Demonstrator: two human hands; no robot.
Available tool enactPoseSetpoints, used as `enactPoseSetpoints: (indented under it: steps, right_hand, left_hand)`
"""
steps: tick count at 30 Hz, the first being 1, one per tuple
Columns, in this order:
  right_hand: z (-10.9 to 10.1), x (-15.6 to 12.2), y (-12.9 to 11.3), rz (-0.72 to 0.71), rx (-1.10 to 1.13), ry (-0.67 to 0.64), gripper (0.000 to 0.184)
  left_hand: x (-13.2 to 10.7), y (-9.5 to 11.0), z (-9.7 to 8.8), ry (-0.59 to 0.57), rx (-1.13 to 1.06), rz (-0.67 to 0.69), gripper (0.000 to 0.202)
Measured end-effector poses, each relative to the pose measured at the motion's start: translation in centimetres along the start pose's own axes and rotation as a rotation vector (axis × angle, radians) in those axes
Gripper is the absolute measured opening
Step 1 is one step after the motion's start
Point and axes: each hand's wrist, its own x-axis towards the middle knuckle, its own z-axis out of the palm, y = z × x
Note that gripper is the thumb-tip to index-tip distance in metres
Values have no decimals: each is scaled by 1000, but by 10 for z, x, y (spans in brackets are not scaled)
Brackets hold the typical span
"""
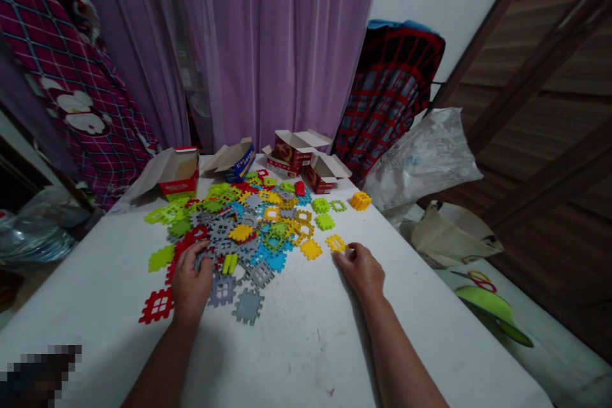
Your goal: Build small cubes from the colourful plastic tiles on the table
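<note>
Centrally, a loose heap of notched plastic pieces (pixel 222 229) in grey, red, green, blue and yellow spreads over a white table (pixel 306 344). Right of the heap, the right hand (pixel 362 273) pinches the edge of a yellow window piece (pixel 336 243) between close-set thumb and fingers, low at the tabletop. The left hand (pixel 191 284) is at the heap's near left side, fingers curled over grey and red pieces; whether they grip one, I cannot tell. Open cardboard boxes (pixel 179 187) line the far edge, before a purple curtain (pixel 282 44).
</note>
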Motion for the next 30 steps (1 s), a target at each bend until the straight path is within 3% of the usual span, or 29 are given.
enactPoseSetpoints:
  steps: [11, 16, 23, 30]
  right_hand:
    - [3, -1, 1, -87, -79, 43, 34]
    - [8, 8, 8, -81, 44, 91, 38]
    - [7, 69, 31, -15, 361, 299, 50]
    - [-28, 145, 31, 88, 241, 282, 50]
  left_hand:
    - [0, 5, -3, -8, -4, 5, 32]
    - [1, 8, -5, -40, 23, -21, 36]
    - [0, 3, -3, -40, 37, -55, 36]
    - [3, -12, -3, -58, 69, -26, 36]
